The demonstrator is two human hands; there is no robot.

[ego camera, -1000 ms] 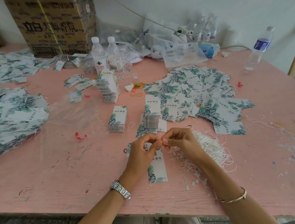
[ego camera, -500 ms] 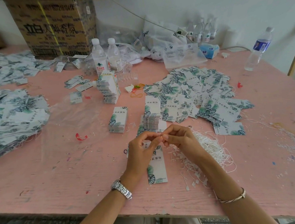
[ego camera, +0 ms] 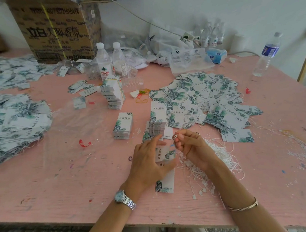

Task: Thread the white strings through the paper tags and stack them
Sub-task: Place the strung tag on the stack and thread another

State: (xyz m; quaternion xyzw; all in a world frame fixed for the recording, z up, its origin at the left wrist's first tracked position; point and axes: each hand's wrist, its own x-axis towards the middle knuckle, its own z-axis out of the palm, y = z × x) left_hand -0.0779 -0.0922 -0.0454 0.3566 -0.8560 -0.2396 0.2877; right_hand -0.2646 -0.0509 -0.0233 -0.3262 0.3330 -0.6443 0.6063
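Pink table [ego camera: 62, 178]: string [ego camera: 175, 136] seemingly within right grip [ego camera: 191, 145].

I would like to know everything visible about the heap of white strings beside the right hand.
The white strings form a loose, tangled heap of thin cords, seemingly cotton, lying on the pink table. Several end in small white tabs, scattered toward the table's near edge. The right hand and its forearm lie over the heap's left part; the fingertips pinch something small and white, probably one string. Printed tags border the heap behind.
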